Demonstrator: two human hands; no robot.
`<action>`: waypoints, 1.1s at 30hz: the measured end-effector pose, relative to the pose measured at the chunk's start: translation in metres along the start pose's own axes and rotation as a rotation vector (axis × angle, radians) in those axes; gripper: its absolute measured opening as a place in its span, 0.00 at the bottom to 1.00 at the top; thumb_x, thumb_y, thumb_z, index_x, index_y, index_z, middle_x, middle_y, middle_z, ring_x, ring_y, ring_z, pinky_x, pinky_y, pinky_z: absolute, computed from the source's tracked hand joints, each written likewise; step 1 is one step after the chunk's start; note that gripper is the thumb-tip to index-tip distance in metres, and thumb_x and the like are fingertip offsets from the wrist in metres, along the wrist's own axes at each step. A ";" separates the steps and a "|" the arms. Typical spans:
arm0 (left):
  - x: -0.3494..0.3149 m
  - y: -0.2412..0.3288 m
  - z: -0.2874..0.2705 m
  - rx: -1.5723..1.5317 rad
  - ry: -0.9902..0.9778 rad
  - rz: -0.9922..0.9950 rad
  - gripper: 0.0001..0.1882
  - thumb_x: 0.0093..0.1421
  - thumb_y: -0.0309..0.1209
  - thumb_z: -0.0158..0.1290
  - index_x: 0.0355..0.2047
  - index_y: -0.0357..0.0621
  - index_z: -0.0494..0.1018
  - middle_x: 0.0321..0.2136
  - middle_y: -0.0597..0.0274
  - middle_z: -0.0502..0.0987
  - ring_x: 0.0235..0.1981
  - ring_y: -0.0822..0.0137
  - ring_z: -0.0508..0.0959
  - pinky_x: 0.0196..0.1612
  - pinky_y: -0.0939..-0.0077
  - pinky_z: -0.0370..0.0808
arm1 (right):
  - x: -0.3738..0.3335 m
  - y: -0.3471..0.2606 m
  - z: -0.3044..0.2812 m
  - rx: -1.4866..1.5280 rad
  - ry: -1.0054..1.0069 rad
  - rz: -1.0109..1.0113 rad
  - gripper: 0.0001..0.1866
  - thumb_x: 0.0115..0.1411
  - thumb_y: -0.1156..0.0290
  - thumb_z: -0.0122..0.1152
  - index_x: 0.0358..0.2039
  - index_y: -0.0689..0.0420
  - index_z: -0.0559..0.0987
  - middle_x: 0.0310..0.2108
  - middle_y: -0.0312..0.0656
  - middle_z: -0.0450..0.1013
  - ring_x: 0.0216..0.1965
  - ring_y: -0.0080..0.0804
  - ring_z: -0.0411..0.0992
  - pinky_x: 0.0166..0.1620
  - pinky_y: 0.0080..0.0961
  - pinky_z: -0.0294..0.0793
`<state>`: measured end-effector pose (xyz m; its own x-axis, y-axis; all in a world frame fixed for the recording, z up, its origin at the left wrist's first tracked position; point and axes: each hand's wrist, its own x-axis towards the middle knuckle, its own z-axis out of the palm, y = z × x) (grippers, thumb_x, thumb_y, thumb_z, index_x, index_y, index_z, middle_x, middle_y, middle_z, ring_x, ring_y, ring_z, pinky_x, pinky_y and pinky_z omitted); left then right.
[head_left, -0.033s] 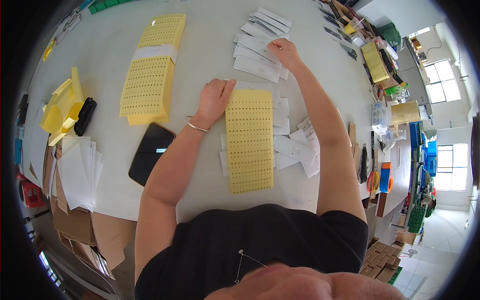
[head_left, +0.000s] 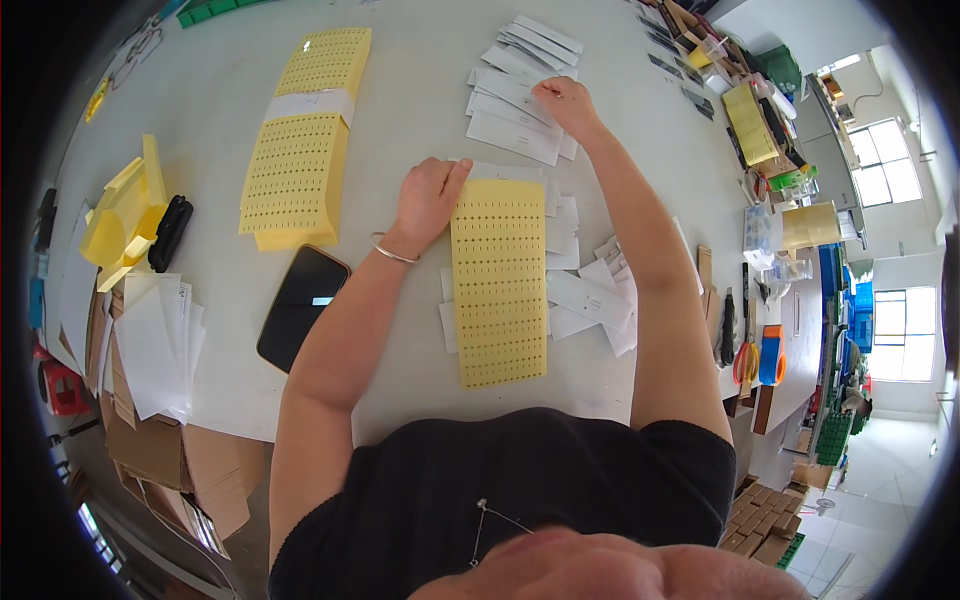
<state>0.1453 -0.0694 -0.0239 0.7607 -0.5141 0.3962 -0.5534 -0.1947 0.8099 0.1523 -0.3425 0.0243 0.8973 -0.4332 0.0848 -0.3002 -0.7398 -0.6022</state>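
Note:
A long yellow sheet [head_left: 499, 290], covered in rows of small dark marks, lies upright in front of me over some white slips. My left hand [head_left: 432, 200], a bangle on its wrist, is closed at the sheet's upper left corner; a white slip [head_left: 510, 172] shows just beyond the top edge. Farther off, my right hand [head_left: 565, 105] has its fingers curled together in a pinch over a fanned stack of white envelope-like slips [head_left: 512, 132]. What sits between those fingertips is too small to make out. More white slips [head_left: 590, 300] lie loosely beside the yellow sheet's right side.
Left of my hands are a banded stack of yellow sheets [head_left: 295, 165] and a black phone [head_left: 300, 308]. Farther left are a folded yellow box [head_left: 125, 220], a black case [head_left: 170, 233] and white papers [head_left: 155, 345]. Tape rolls [head_left: 771, 355] stand at the right.
My right hand has shifted very slightly left over the white slips. My left hand and the yellow sheet stay where they were.

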 end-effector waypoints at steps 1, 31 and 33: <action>-0.001 0.000 -0.001 -0.003 -0.003 -0.006 0.22 0.63 0.41 0.46 0.19 0.35 0.69 0.17 0.48 0.69 0.21 0.51 0.69 0.26 0.59 0.66 | 0.003 -0.006 0.004 0.026 -0.066 0.134 0.11 0.55 0.59 0.55 0.32 0.49 0.82 0.37 0.37 0.74 0.42 0.34 0.71 0.46 0.32 0.68; -0.002 -0.013 0.007 -0.209 0.102 -0.106 0.28 0.65 0.47 0.43 0.19 0.32 0.70 0.16 0.45 0.70 0.17 0.50 0.70 0.22 0.63 0.66 | -0.111 -0.082 0.019 -0.109 -0.149 -0.810 0.07 0.52 0.65 0.62 0.30 0.52 0.79 0.31 0.33 0.76 0.34 0.30 0.72 0.51 0.32 0.62; -0.001 -0.012 0.006 -0.194 0.100 -0.127 0.30 0.66 0.48 0.41 0.19 0.32 0.70 0.15 0.45 0.70 0.16 0.50 0.69 0.21 0.63 0.65 | -0.114 -0.082 0.027 -0.168 -0.087 -0.841 0.06 0.51 0.64 0.63 0.28 0.51 0.78 0.30 0.32 0.75 0.34 0.30 0.71 0.51 0.32 0.62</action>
<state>0.1487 -0.0715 -0.0363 0.8548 -0.4091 0.3192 -0.3835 -0.0837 0.9198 0.0830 -0.2184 0.0420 0.8623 0.3287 0.3852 0.4377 -0.8663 -0.2405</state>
